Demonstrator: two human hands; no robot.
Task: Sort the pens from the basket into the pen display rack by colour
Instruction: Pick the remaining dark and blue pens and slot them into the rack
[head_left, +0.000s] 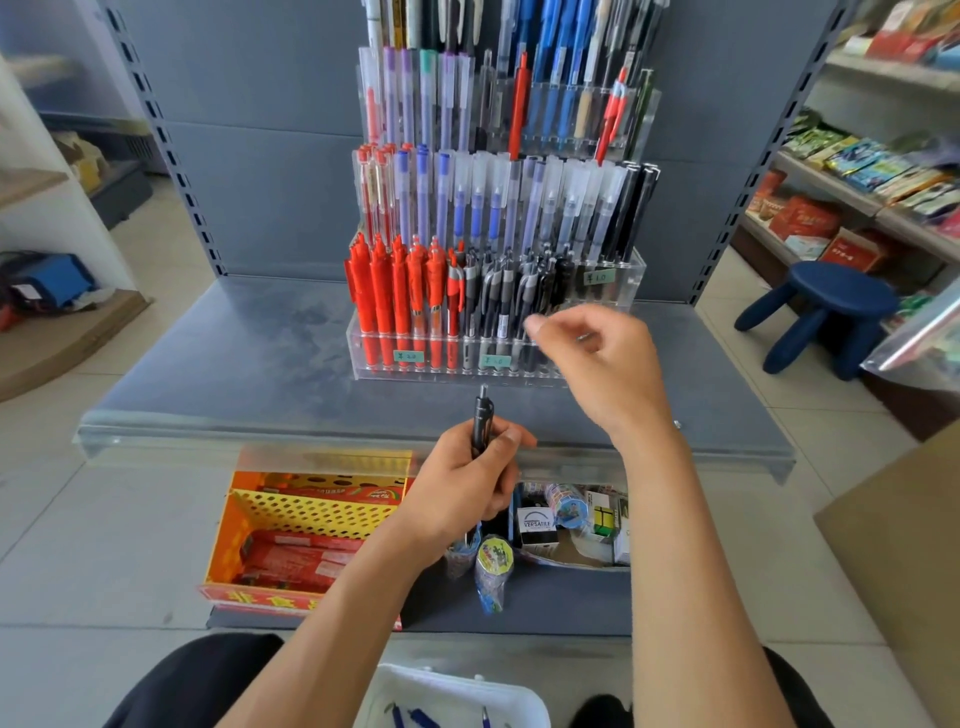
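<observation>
A clear tiered pen display rack (363, 345) stands on the grey shelf, with red pens (397, 296) at the front left and black pens (511, 293) beside them. My left hand (467, 478) is shut on a black pen (481, 418), held upright just below the shelf's front edge. My right hand (597, 358) hovers in front of the rack's lower right, fingers loosely curled and apart, with nothing visibly in it. A white basket (457, 686) sits on my lap at the bottom edge, with a few blue pens (415, 719) in it.
A yellow perforated box (291, 514) of red packets sits on the lower shelf at left, small packaged goods (566, 514) at right. A dark blue stool (831, 312) stands on the floor at right, near shelves of goods. A cardboard box (904, 545) lies at far right.
</observation>
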